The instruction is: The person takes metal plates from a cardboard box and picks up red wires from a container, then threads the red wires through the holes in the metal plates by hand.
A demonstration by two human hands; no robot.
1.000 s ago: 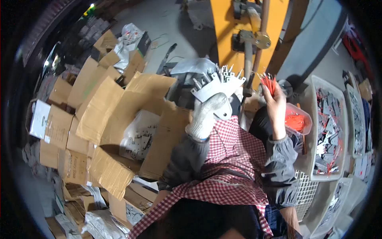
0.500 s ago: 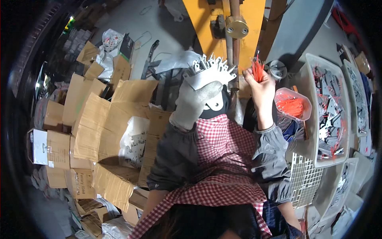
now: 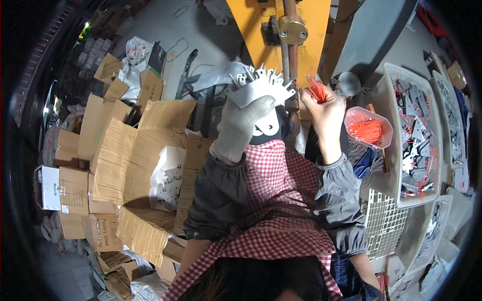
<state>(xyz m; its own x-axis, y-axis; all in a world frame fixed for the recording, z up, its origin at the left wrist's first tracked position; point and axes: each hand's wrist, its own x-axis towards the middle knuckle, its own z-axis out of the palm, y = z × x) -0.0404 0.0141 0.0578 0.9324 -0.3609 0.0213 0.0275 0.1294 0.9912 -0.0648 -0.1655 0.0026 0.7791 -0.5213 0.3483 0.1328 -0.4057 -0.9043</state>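
My left hand (image 3: 241, 123), in a pale grey work glove, is closed around a fanned stack of white metal brackets (image 3: 261, 93) with narrow prongs pointing up. A rounded bracket end with a hole shows below the thumb. Close by on the right, my bare right hand (image 3: 327, 113) pinches a bundle of thin red wire-like pieces (image 3: 316, 90), which leans up and to the left. The bundle and the brackets are apart, with a small gap between them. More such red pieces (image 3: 365, 131) lie in a pink plastic tub (image 3: 388, 140) beside my right wrist.
A yellow machine frame (image 3: 311, 30) with a metal rod and brass collar (image 3: 292, 30) stands ahead. To the left, an open cardboard box (image 3: 113, 165) holds metal parts. On the right, a white bin (image 3: 394, 193) contains grey parts and red pieces, above a wire rack (image 3: 386, 220).
My right hand has moved a little left, toward the brackets, and the red bundle now tilts left instead of standing nearly upright. The left hand keeps its grip, almost unmoved.
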